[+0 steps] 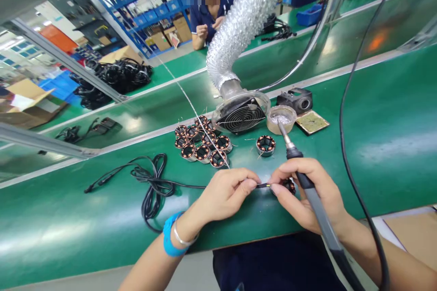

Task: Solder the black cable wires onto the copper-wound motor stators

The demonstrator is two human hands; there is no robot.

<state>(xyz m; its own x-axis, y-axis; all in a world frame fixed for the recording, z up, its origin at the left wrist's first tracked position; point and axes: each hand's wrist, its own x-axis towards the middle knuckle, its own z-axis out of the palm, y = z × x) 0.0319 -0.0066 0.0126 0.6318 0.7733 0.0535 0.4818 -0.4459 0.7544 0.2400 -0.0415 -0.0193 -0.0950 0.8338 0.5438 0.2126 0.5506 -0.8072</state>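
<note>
My left hand [228, 193] pinches the end of a black power cable [153, 202] between thumb and fingers. A short dark tip with a yellow bit shows between my two hands. My right hand [314, 191] has a soldering iron [305, 181] lying across it, and its thumb and forefinger close at the cable's end. Partly hidden behind the right fingers is a copper-wound motor stator [289, 185]. The iron's metal tip reaches up over a round pot of solder [282, 119]. Another stator [265, 145] stands on the green bench just beyond my hands.
Several stators [202, 153] are grouped left of a fume extractor fan [244, 116] on a silver duct [221, 54]. A black iron stand [296, 100] and a sponge tray [312, 122] sit behind the pot. The iron's cord [344, 145] hangs at right. A co-worker [211, 13] sits opposite.
</note>
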